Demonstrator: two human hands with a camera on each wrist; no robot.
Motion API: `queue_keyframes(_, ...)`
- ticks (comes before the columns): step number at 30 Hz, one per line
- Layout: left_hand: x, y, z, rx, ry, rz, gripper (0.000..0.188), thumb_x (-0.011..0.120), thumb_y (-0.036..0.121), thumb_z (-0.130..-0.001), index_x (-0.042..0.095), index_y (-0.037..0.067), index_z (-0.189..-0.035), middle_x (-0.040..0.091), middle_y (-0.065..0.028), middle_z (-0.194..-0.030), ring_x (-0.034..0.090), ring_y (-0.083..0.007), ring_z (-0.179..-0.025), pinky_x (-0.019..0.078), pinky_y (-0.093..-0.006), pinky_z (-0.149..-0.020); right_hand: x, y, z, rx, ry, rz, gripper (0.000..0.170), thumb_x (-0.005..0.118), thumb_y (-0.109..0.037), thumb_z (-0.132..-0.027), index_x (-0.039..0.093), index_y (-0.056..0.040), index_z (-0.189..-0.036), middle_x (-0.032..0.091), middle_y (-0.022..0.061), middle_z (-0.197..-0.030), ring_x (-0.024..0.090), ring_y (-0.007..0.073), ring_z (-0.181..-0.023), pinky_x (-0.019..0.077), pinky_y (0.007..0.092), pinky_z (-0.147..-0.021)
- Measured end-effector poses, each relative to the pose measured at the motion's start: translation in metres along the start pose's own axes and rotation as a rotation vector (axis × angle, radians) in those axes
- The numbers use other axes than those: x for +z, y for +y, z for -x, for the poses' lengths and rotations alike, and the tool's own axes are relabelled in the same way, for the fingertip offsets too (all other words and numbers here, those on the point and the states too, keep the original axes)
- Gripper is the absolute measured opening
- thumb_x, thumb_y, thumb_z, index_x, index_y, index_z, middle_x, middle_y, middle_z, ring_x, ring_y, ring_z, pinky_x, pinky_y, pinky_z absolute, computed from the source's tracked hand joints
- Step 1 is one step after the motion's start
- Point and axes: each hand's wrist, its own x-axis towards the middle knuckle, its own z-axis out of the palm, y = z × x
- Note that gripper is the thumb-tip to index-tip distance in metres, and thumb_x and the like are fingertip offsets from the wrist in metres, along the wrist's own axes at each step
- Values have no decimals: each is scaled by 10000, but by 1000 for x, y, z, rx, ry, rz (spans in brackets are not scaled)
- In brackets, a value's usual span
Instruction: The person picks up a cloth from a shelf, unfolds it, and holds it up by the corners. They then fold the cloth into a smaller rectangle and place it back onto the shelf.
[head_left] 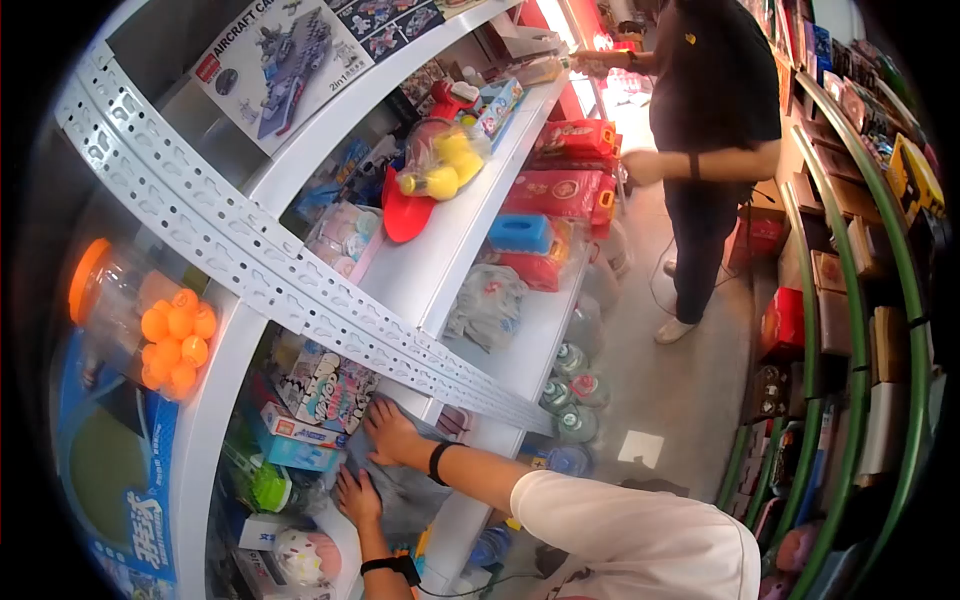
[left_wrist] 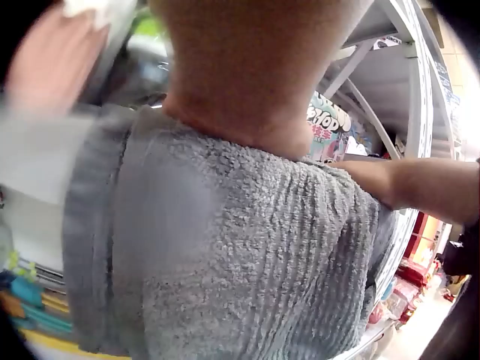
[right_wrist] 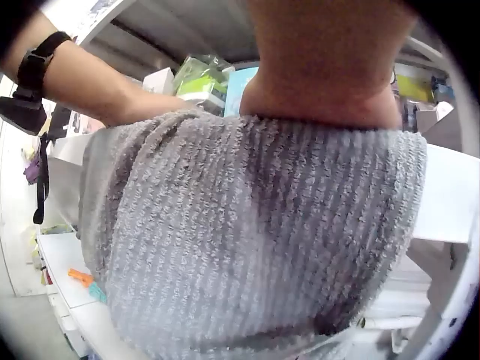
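A grey ribbed cloth (head_left: 405,500) (left_wrist: 262,247) (right_wrist: 247,232) lies over the edge of a white shelf, its lower part hanging down. On its upper part my left hand (head_left: 358,498) rests with fingers spread. My right hand (head_left: 393,436) presses on the cloth farther along, fingers straight and apart, beside a box with graffiti-style lettering (head_left: 335,388). Each wrist view shows the cloth draped below the wrist, with the fingers hidden. The other hand touches the same cloth in both of these views.
Boxed toys (head_left: 290,435) and a green item (head_left: 270,488) stand behind the hands. A perforated white metal upright (head_left: 300,300) crosses above them. A jar of orange balls (head_left: 175,335) sits at left. Bottles (head_left: 575,390) stand on the floor; another person (head_left: 712,100) stands in the aisle.
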Motion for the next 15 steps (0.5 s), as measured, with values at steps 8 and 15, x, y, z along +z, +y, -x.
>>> queue_keyframes(8, 3, -2, 3, 19, -2, 4, 753, 350, 643, -1002, 257, 196, -1600, 258, -146, -1646, 205, -383, -1514, 205, -587, -1167, 6, -1, -1, -9, 3, 40, 923, 516, -663, -869, 399, -15, -1517, 277, 276, -1600, 192, 451, -1497, 95, 539, -1225)
queue_keyframes(15, 12, -8, -5, 24, -25, -75, 751, 377, 642, -996, 278, 198, -1593, 234, -163, -1650, 193, -404, -1513, 212, -592, -1165, 6, 0, -1, -23, -23, 14, 949, 531, -673, -846, 405, -8, -1511, 274, 288, -1597, 194, 459, -1494, 92, 545, -1227)
